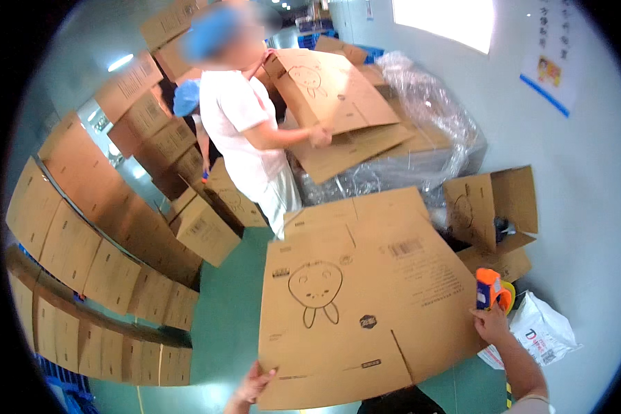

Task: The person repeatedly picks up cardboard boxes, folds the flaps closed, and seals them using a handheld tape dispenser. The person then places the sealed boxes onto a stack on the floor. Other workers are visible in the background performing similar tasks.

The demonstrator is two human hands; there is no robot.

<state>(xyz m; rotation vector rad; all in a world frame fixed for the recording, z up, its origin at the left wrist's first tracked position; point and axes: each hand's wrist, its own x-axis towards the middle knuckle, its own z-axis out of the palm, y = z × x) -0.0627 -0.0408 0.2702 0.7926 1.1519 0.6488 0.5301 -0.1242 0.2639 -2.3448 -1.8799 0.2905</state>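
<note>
A large flattened cardboard box (352,290) with a line-drawn rabbit head spreads out before me. My left hand (255,381) pinches its lower left corner, thumb on the top face. At the right edge, my right hand (491,324) is closed around an orange and dark blue tape dispenser (488,286) and rests against the cardboard's side. The grip on the dispenser's handle is partly hidden. Behind the dispenser shows something round and yellow, perhaps a tape roll.
Ahead, a co-worker in white (245,124) holds another flat carton (338,90) beside a pile wrapped in clear film (428,96). An opened box (472,210) and a white bag (541,328) lie at right. Stacked cartons (107,200) line the left over green floor (231,303).
</note>
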